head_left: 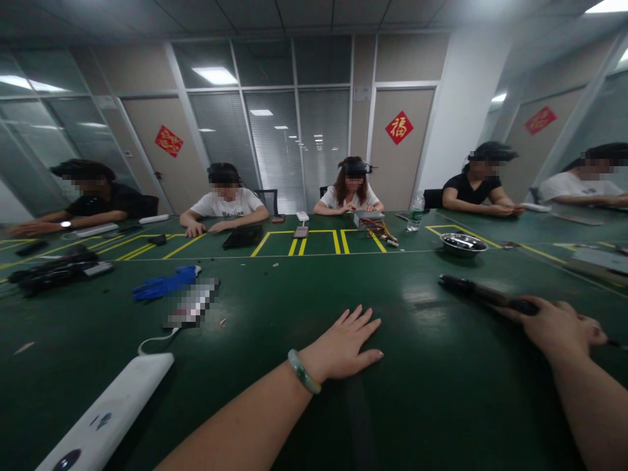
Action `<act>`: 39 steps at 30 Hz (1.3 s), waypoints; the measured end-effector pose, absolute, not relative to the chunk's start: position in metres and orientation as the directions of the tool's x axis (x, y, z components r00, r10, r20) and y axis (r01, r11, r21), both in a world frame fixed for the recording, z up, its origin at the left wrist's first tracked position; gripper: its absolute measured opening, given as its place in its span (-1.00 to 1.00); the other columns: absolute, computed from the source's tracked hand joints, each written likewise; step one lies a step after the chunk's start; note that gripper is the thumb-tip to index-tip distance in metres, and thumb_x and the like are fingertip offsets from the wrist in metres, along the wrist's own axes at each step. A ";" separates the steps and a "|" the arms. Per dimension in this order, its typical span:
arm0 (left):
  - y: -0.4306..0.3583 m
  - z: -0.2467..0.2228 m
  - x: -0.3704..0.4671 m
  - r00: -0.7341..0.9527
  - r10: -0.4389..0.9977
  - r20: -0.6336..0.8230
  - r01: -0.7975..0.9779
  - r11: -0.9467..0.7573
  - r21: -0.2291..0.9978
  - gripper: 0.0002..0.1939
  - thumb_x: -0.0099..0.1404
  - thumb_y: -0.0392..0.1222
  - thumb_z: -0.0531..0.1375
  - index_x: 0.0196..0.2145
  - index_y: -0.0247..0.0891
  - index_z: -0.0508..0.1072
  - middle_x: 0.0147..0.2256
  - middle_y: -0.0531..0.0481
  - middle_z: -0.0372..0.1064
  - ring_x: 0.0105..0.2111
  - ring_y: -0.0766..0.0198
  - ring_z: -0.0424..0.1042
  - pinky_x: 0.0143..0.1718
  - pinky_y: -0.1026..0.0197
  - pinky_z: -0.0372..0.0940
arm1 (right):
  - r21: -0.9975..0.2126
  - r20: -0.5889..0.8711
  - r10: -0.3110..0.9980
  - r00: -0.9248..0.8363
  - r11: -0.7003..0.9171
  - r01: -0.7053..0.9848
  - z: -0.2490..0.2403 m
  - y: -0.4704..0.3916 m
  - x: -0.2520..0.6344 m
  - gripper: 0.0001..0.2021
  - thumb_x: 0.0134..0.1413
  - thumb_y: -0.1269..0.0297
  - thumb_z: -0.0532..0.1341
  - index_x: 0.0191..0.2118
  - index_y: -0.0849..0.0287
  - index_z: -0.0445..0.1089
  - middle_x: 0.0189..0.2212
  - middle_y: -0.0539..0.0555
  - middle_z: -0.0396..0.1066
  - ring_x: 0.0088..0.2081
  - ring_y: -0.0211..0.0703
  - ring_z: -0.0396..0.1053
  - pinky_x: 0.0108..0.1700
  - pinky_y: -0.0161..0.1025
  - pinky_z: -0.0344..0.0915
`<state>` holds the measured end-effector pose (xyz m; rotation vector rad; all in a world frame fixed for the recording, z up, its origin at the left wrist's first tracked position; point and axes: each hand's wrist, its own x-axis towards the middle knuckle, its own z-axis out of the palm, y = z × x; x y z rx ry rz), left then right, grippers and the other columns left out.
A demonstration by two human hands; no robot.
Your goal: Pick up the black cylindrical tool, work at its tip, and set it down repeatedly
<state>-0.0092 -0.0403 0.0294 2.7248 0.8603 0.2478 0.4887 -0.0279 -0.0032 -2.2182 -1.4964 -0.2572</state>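
My left hand (341, 347) lies flat on the green tabletop (294, 294), palm down with the fingers spread and nothing in it. A green bangle (304, 371) circles that wrist. On the right, my right hand (559, 327) is wrapped round the rear of a long black tool, apparently an electric screwdriver (478, 292). Its front end points left and away from me, close above or on the table; I cannot tell which. What looks like a dark cord comes out behind the hand. Part of the tool is hidden by my fingers.
At the left lie a white power bank (112, 412), a phone (193, 304) on a cable, a blue glove (164, 284) and black straps (53, 269). Farther off stand a metal bowl (463, 244), a water bottle (415, 212) and a wired metal box (367, 218). Several people sit opposite.
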 end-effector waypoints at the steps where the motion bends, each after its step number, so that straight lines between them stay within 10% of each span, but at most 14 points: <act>1: -0.041 0.031 -0.009 0.809 0.580 0.095 0.532 -0.792 0.300 -0.32 0.40 0.24 -0.15 0.35 -0.06 -0.20 0.36 0.02 -0.33 0.35 0.06 -0.33 0.31 -0.11 -0.25 | -0.232 0.379 0.826 0.418 -0.352 0.907 0.003 -0.024 0.473 -0.38 0.05 -0.18 0.05 0.08 0.15 0.40 0.05 0.50 0.17 0.09 0.60 0.08 -0.15 0.35 0.01; 13: -0.048 0.042 0.006 0.764 0.513 0.391 0.508 -0.852 0.125 -0.32 0.41 0.14 -0.04 0.35 -0.14 -0.17 0.36 0.01 -0.25 0.35 0.18 -0.36 0.33 0.01 -0.26 | -0.273 0.242 0.970 0.010 0.058 0.960 0.003 -0.047 0.190 -0.69 0.07 0.22 0.19 -0.03 -0.05 0.40 -0.02 0.10 0.32 -0.03 0.14 0.22 -0.10 0.01 0.16; 22: -0.049 0.039 0.009 0.649 0.672 0.356 0.634 -0.737 0.234 -0.32 0.40 0.22 -0.12 0.35 -0.09 -0.19 0.35 -0.07 -0.24 0.22 0.08 0.14 0.14 0.03 0.17 | -0.453 0.219 0.952 -0.216 0.295 0.841 0.017 -0.063 0.184 -0.21 -0.07 0.25 0.23 0.29 0.16 -0.08 0.18 0.22 0.01 0.17 0.02 0.06 0.15 -0.07 0.06; 31: -0.046 0.035 0.010 0.671 0.693 0.264 0.668 -0.720 0.190 -0.46 0.35 0.11 0.09 0.22 -0.04 0.17 0.17 -0.03 0.24 0.04 0.07 0.32 0.05 -0.01 0.22 | -0.124 -0.179 0.983 -0.044 0.022 0.992 0.057 -0.074 0.270 -0.70 -0.14 0.13 0.35 -0.24 0.12 0.41 -0.29 0.08 0.39 -0.27 0.01 0.37 -0.32 -0.17 0.21; 39: -0.040 0.049 -0.001 0.662 0.733 0.155 0.709 -0.680 0.189 -0.51 0.33 0.09 0.13 0.16 -0.06 0.25 0.02 -0.03 0.36 -0.02 0.11 0.35 0.01 0.07 0.23 | -0.313 -0.190 0.975 -0.119 0.055 0.948 0.055 -0.065 0.259 -0.87 -0.06 0.18 0.31 -0.33 0.05 0.49 -0.38 -0.01 0.45 -0.34 -0.14 0.39 -0.39 -0.28 0.14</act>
